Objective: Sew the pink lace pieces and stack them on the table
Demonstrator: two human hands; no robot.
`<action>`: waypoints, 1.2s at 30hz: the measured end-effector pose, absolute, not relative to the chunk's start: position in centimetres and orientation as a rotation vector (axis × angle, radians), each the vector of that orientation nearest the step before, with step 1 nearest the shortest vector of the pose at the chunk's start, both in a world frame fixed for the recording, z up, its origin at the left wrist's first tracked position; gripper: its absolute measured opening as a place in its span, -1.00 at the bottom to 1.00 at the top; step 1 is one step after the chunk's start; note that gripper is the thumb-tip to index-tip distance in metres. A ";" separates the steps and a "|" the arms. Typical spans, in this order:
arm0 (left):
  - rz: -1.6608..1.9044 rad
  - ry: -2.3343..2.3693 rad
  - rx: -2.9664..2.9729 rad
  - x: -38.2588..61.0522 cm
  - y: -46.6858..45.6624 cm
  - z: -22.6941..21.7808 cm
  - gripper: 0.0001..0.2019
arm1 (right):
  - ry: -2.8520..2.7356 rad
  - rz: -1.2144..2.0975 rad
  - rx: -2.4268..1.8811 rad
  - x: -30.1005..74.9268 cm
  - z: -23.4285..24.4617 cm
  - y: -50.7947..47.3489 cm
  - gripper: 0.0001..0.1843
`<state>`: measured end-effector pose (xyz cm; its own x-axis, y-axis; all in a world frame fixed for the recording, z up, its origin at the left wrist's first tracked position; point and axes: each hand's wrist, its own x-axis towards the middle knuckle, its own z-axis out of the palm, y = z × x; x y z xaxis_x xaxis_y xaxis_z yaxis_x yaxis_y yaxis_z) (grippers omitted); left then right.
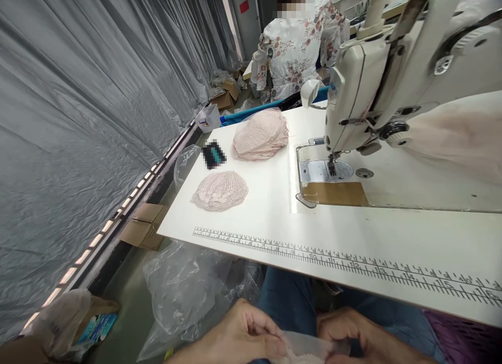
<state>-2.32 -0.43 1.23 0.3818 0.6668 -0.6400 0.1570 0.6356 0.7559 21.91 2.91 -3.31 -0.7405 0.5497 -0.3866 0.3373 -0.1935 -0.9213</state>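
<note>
Low in the head view, over my lap, my left hand [251, 332] pinches one side of a sheer pale fabric piece [308, 344]. My right hand [355, 330] grips the other side of it, fingers closed. A knitted or lacy strip shows along its lower part, cut off by the frame's bottom edge. On the white table, a pale pink lace piece [220, 191] lies flat at the left. Behind it rests a stack of pale pink fabric pieces [262, 134]. To the right stands a sewing machine [353, 97], its presser foot [332, 168] above the metal plate.
A printed ruler scale [294, 249] runs along the table's front edge. More sheer pink fabric [458, 136] lies right of the needle. Clear plastic bags [184, 291] and a cardboard box [143, 225] are on the floor at left. A person in a floral top [292, 50] sits beyond the table.
</note>
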 end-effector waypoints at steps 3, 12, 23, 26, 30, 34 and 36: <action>0.374 1.177 0.879 -2.7 -0.6 0.9 -0.56 | -1.825 2.142 -0.984 21.7 -2.5 3.1 -0.77; 0.386 1.220 0.905 -3.4 -0.7 0.9 -0.47 | -1.852 1.961 -1.078 20.9 -2.1 2.3 -0.87; 0.394 1.210 0.897 -3.9 -0.7 0.9 -0.45 | -1.936 1.840 -1.069 20.6 -1.8 2.6 -0.88; 0.356 1.167 0.908 -3.7 -0.3 1.6 -0.46 | -1.916 1.849 -1.029 20.5 -1.6 2.5 -0.88; 0.213 1.168 1.011 -2.8 0.4 2.6 -0.54 | -1.933 1.877 -1.035 20.2 -1.6 2.3 -0.85; 0.135 1.212 1.044 -1.7 0.9 2.5 -0.51 | -1.953 1.947 -1.103 20.1 -1.3 2.3 -0.88; 0.152 1.214 1.011 -1.3 1.0 2.2 -0.49 | -1.922 1.991 -1.137 20.5 -1.6 2.3 -0.87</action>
